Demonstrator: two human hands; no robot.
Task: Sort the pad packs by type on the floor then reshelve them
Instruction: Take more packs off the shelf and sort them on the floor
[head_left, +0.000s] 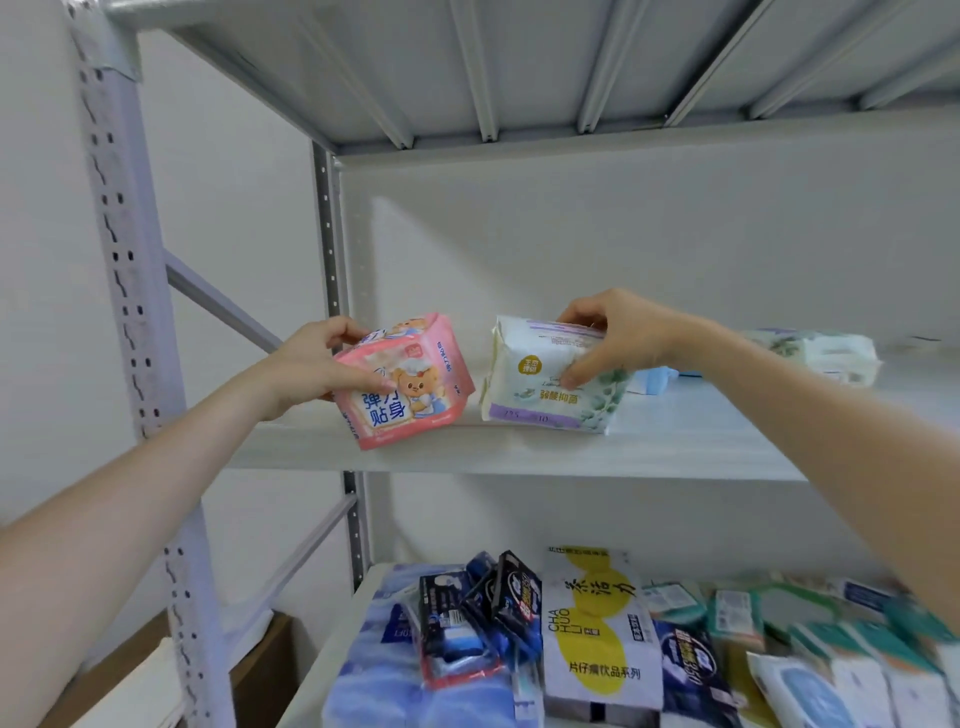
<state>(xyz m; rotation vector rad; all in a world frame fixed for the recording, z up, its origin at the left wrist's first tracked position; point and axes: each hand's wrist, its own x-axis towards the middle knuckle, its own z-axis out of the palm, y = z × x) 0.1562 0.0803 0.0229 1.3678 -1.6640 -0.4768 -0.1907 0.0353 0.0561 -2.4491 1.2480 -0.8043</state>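
Head view: left hand (317, 364) grips pink pack (405, 382); right hand (613, 338) pinches white pack (545, 384).

Pink pad pack (405, 382): cartoon bear and blue characters on front; tilted, one corner low over front left of middle shelf (519, 452); gripped by left hand (311, 364).
White pad pack (540, 384): purple bands, green leaf print, round gold badge; upright on same shelf, just right of the pink one, not touching; held at top by right hand (608, 338).
White leaf-print pack (826, 356): lying far right on same shelf, blurred.
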